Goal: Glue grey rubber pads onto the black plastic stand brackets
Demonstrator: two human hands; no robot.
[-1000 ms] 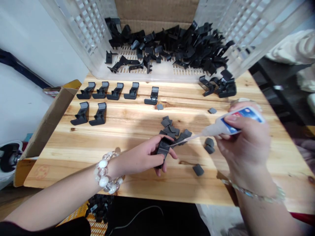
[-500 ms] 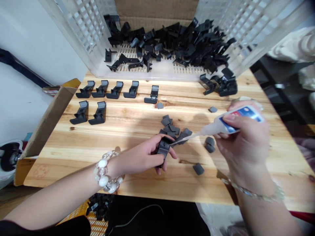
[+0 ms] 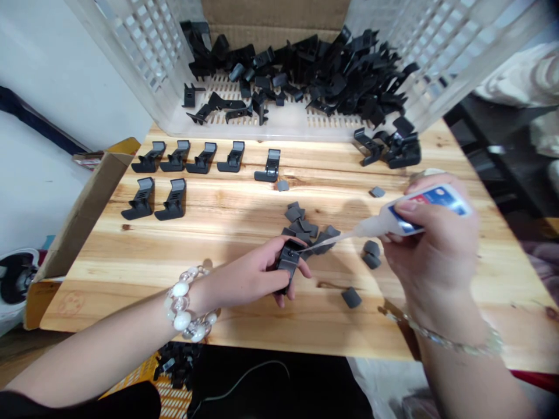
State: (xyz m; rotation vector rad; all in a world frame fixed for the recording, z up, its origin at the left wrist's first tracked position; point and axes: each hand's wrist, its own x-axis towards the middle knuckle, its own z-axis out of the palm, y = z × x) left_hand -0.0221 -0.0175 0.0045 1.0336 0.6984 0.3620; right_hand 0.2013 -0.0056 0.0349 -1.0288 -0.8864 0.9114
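My left hand is closed around a small black plastic bracket, held just above the wooden table. My right hand grips a white glue bottle with a red and blue label. Its long thin nozzle touches the top of the bracket. A heap of small grey pads lies right behind the bracket. Three more grey pads lie loose between my hands.
Several finished black brackets stand in two rows at the left rear. A white slatted crate at the back holds many black brackets. A small black pile sits at the right rear. A cardboard box borders the table's left edge.
Both hands stay almost still, nozzle tip on the bracket. The view has shifted slightly, so everything sits a little higher in the picture.
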